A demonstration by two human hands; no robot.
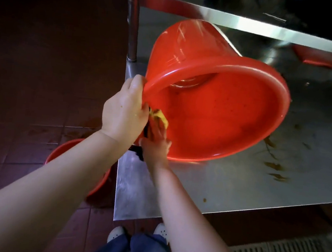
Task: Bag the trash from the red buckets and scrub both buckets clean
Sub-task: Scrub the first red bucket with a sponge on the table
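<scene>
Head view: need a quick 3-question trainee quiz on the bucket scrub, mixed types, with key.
1. True or false: the red bucket on the steel table stands upright.
2. Which hand grips the bucket's rim? A) left hand B) right hand
3. Fill in: the right hand presses a yellow ____ against the bucket's inner wall.

Key: 1 false, it lies tipped on its side, mouth toward the person; 2 A; 3 sponge.
</scene>
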